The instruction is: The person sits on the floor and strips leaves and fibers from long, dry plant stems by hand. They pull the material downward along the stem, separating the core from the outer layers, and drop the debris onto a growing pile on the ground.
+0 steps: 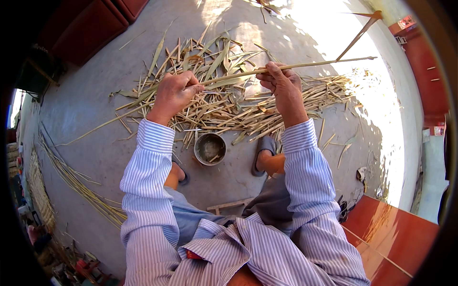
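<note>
Head view: a long, thin reed stalk (248,71) is held level in front of the seated person, spanning both hands above a heap of stripped leaves and stalks (224,102) scattered on the concrete floor (90,100). The left hand (174,93) is closed in a loose fist around the stalk near its leafy end, with the thumb laid along the top. The right hand (284,83) is curled further along, the stalk being pinched between thumb and fingers (274,71); how tightly it is clamped cannot be told. Beyond the right hand the stalk runs on, unsupported, towards the bright patch of sunlight, where a side piece is seen bent upward near the tip.

The stalk is judged light and fairly stiff, since it stays nearly straight past the right hand with only a slight bow. It is likely brittle and splintery at a bend, and its dry skin may be smooth enough to slide through a slack grip. A hold at two spaced points on the bare stem, as shown, seems the sound way to take it; the thin tip would probably snap.

A small round metal bowl (210,148) stands on the floor between the person's feet, and a bundle of long cleaned stalks (71,181) lies well apart to the left.
</note>
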Tool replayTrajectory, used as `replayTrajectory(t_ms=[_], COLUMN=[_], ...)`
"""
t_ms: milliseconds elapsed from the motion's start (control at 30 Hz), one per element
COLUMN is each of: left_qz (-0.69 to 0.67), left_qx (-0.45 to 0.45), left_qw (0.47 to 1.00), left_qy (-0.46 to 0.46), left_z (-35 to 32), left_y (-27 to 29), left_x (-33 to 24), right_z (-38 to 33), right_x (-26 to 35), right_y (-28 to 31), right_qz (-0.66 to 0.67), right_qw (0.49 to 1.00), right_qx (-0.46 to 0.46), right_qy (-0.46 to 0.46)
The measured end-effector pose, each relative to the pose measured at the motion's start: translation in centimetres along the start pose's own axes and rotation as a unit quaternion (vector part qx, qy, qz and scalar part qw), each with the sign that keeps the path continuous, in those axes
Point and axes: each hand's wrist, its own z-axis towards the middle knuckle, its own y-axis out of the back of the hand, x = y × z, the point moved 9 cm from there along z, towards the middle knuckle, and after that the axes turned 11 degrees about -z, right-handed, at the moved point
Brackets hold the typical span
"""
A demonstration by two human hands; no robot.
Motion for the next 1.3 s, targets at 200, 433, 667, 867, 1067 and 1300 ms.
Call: replayTrajectory(t_ms=[200, 433, 667, 867, 1067, 1300], left_qz=[-0.057, 0.115, 0.034, -0.380, -0.308, 0.067], left_qx=[-0.020, -0.135, -0.130, -0.297, -0.382, -0.074], left_qw=[0.997, 0.946, 0.962, 0.876, 0.871, 0.991], left_qy=[-0.053, -0.271, -0.238, -0.010, -0.014, -0.084], left_z=[0.3, 0.3, 1.0, 1.0, -1.2, 1.4], left_y=[-2.1, -3.5, -3.1, 6.3, 14.5, 2.8], left_x=[-1.4, -7.4, -7.6, -1.7, 2.3, 0.6], right_z=[-0.4, -1.7, -1.6, -0.2, 0.4, 0.5], right_x=[-1.1, -2.3, -2.0, -2.8, -3.0, -3.1], right_y=[-0.7, -4.4, -4.2, -0.7, 2.7, 2.2], right_qz=[-0.031, 0.067, 0.074, 0.063, 0.002, 0.014], right_qw=[0.998, 0.993, 0.994, 0.995, 0.996, 0.996], right_qx=[0.007, 0.044, 0.058, 0.000, -0.028, -0.019], right_qy=[-0.049, -0.090, -0.058, -0.076, -0.081, -0.081])
